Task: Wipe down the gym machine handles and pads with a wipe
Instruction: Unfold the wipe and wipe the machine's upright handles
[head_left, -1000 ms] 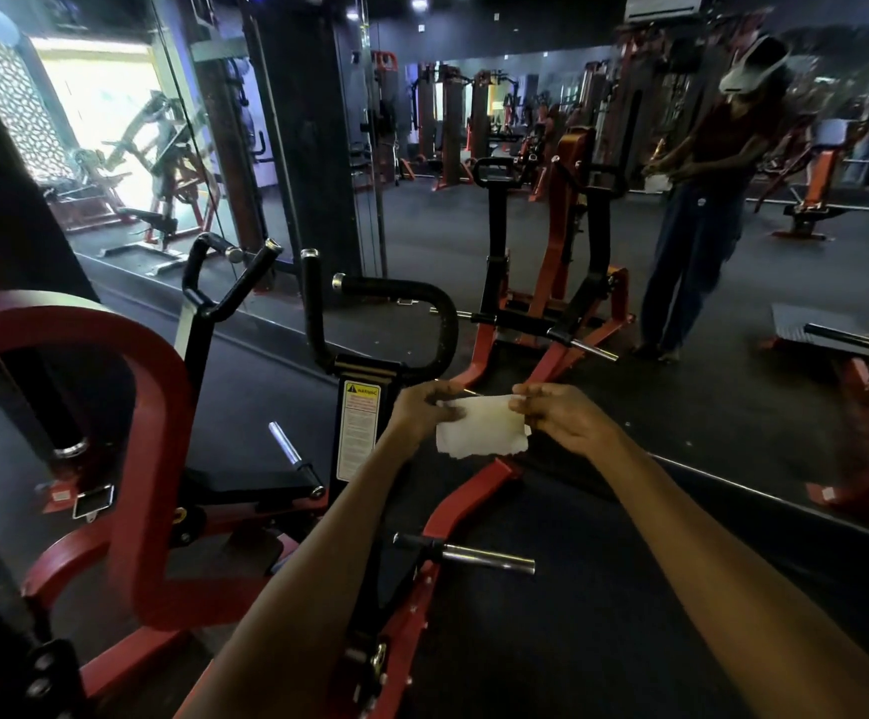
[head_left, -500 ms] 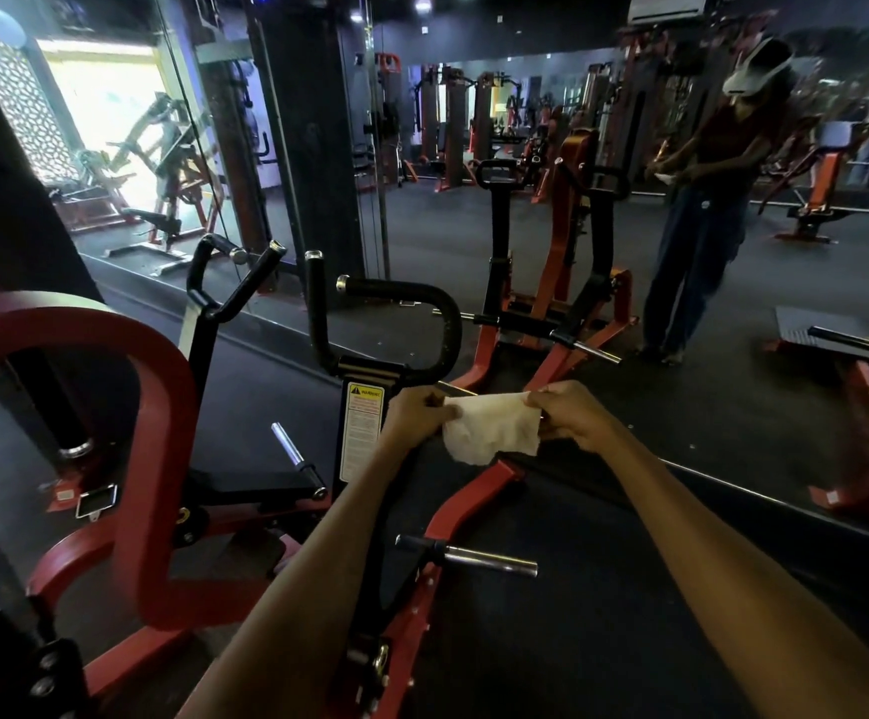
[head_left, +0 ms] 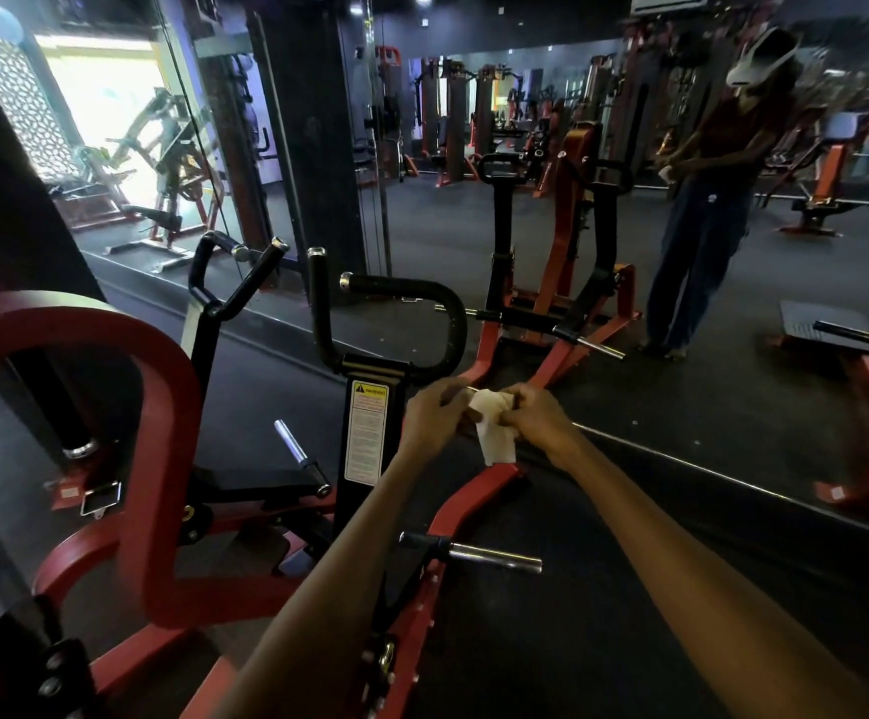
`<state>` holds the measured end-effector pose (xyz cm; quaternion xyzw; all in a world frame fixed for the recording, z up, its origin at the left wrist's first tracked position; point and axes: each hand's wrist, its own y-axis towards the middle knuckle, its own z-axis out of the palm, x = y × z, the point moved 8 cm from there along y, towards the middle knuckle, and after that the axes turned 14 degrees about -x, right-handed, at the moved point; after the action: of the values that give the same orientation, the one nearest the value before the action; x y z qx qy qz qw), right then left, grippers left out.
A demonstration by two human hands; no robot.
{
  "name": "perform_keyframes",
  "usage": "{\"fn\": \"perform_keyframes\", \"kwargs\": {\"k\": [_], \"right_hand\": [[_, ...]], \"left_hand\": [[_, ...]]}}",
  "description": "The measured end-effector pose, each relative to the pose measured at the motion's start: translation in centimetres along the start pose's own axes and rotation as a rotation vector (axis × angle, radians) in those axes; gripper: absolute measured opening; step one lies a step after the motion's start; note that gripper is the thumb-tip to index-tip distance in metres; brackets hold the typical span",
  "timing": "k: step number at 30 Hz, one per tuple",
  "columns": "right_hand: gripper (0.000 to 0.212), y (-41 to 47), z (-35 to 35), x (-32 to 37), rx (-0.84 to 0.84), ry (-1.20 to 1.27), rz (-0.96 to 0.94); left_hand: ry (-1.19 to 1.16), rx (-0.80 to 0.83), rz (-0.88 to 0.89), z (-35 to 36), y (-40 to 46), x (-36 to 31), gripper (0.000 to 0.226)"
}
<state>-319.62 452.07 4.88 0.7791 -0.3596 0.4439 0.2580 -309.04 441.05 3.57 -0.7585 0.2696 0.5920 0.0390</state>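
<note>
Two hands are held out in front of the body, above the black floor, with the wipe (head_left: 494, 428) bunched between them. Step in hand, as judged: the wipe is being folded or gathered into a pad before any handle is touched.

To do this well, the sheet should be folded into a firm, flat pad that fits one palm, with a clean face kept outward. The loose lower corner, now hanging free below the hands, should be tucked in so it does not drag. One hand could then be freed to steady the machine.

Left hand (head_left: 435, 415): fingers curled, the wipe's left edge pinched near the top. Right hand (head_left: 538, 420): fingers curled over, the right side of the wipe gripped. Neither hand is relaxed; knuckles nearly meet. Exact fingertip placement cannot be told, since the tips are hidden by the paper.

Nearest target: the black curved handle (head_left: 422, 293) on the post bearing the warning label (head_left: 367, 433), just beyond and left of the hands, not touched. A second forked handle (head_left: 235, 282) stands further left. No wiping is judged done yet.
</note>
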Motion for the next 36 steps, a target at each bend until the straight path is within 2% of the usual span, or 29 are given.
{"fn": "perform_keyframes", "kwargs": {"k": [2, 4, 6, 8, 10, 14, 19, 21, 23, 26, 30, 36], "right_hand": [[0.040, 0.1, 0.2, -0.7, 0.039, 0.109, 0.078], [0.039, 0.0, 0.5, -1.0, 0.079, 0.273, 0.158], [0.038, 0.1, 0.5, -1.5, 0.062, 0.324, 0.193], [0.042, 0.4, 0.4, -1.8, 0.023, 0.270, 0.160], [0.043, 0.4, 0.6, -1.6, 0.021, 0.221, 0.106], [0.027, 0.6, 1.2, -2.1, 0.093, 0.157, 0.077], [0.056, 0.7, 2.1, -1.6, 0.152, -0.114, -0.045], [0.047, 1.1, 2.3, -1.0, 0.109, -0.248, -0.130], [0.026, 1.5, 2.4, -0.5, 0.070, -0.344, -0.236], [0.016, 1.0, 2.7, 0.7, 0.114, -0.408, -0.366], [0.011, 0.5, 3.2, 1.8, 0.187, -0.333, -0.353], [0.025, 0.8, 3.2, 0.3, 0.084, -0.253, -0.263]], "left_hand": [[0.009, -0.060, -0.094, -0.9, 0.1, 1.5, 0.020], [-0.062, 0.110, -0.303, 0.2, -1.0, 3.0, 0.033], [-0.230, 0.257, -0.444, 1.6, -2.6, 3.3, 0.028], [-0.256, 0.180, -0.393, 1.4, -2.2, 3.7, 0.030], [-0.177, 0.095, -0.263, 0.6, -1.5, 3.5, 0.045], [-0.074, 0.125, -0.107, 0.2, -1.0, 2.4, 0.041], [0.185, 0.117, 0.097, -0.1, -0.7, 1.2, 0.035], [0.330, 0.127, 0.195, 0.3, -0.7, 0.8, 0.026], [0.417, 0.112, 0.259, 0.3, -0.4, 0.6, 0.020], [0.467, 0.097, 0.273, 0.2, 0.0, 0.5, 0.020], [0.421, 0.038, 0.253, -0.5, -0.2, 0.5, 0.019], [0.317, -0.099, 0.142, -3.2, -1.6, 2.2, 0.027]]}}
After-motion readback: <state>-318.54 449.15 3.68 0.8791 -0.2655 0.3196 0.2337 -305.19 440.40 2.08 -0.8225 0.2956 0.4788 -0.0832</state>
